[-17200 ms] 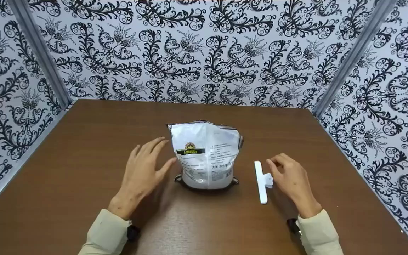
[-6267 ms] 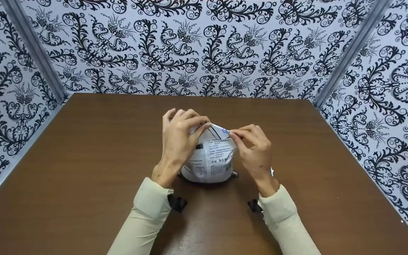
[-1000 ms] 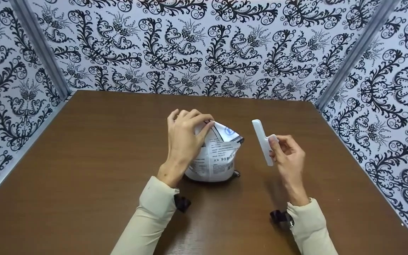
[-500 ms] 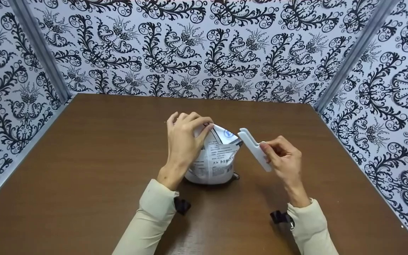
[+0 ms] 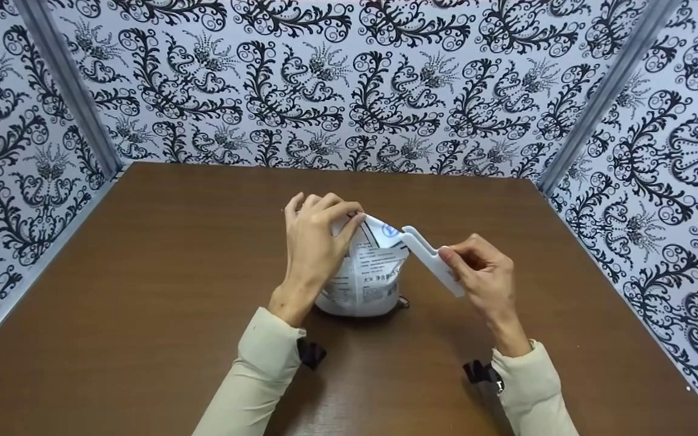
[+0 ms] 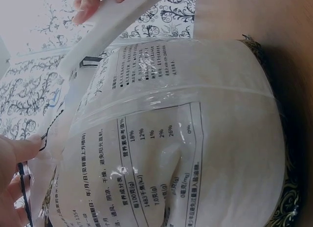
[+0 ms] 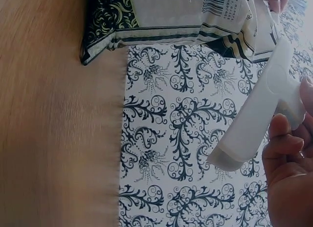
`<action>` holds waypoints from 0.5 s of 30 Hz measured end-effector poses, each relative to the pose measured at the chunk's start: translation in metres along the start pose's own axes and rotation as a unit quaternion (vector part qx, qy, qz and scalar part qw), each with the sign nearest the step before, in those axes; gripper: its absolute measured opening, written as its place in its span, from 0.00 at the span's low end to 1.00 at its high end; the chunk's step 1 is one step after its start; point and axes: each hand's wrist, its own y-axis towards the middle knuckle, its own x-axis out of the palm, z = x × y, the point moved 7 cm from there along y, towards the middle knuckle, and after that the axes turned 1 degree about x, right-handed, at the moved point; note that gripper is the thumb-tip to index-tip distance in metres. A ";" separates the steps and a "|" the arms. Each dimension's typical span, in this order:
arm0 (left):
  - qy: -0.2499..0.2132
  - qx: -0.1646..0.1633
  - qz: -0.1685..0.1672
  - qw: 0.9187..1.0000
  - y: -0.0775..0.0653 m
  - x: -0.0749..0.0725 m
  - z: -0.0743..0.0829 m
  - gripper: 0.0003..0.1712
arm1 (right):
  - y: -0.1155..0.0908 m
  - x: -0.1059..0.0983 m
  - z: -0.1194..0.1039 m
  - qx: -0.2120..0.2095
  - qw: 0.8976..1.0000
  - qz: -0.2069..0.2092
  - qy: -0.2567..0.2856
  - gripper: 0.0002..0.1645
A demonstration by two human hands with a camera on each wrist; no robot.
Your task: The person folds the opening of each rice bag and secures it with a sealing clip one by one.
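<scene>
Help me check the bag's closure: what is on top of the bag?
The left hand pinches the folded edge of the bag; the white clip in the right hand overlaps that edge's right end. The stretch behind the left hand is hidden; whether the clip grips is unclear.

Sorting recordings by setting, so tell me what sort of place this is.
Probably a small staged booth rather than a lived-in room: patterned panels stand behind and on both sides of a brown table, with grey posts at the corners.
</scene>
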 end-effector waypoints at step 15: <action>0.015 0.022 0.002 1.000 -0.001 0.008 0.001 0.14 | 0.001 0.001 -0.007 -0.050 0.998 0.007 -0.023 0.02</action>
